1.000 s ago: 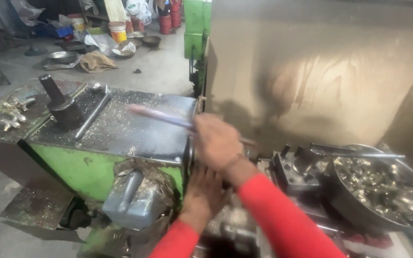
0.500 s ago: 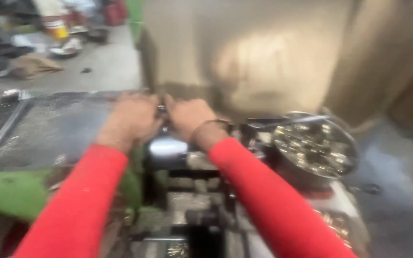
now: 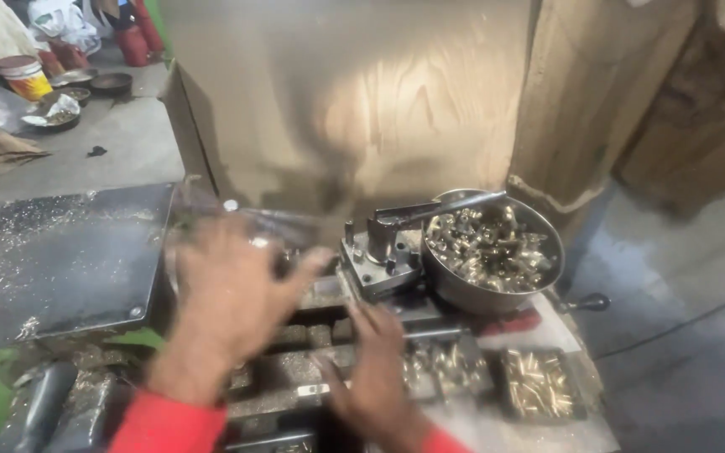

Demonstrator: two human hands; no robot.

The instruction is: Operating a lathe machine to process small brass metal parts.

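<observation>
My left hand (image 3: 230,304) is blurred with motion above the lathe's left part, fingers spread, and I see nothing in it. A faint blurred streak lies just above it; what it is I cannot tell. My right hand (image 3: 377,362) lies flat on the grimy carriage (image 3: 295,369), fingers pointing toward the grey tool post (image 3: 377,262) and close below it. A lever handle (image 3: 438,208) sticks out from the tool post to the right. Both arms wear red sleeves.
A metal bowl (image 3: 497,295) full of small brass parts sits right of the tool post. Two trays of brass pieces (image 3: 537,383) lie in front of it. A dark swarf-strewn plate (image 3: 52,260) lies left, a plywood board (image 3: 346,101) stands behind, and buckets (image 3: 23,77) stand on the floor.
The view has swung right. Both hands have left the part they gripped together; the left hand has spread and is moving, and the right has dropped onto the carriage.
</observation>
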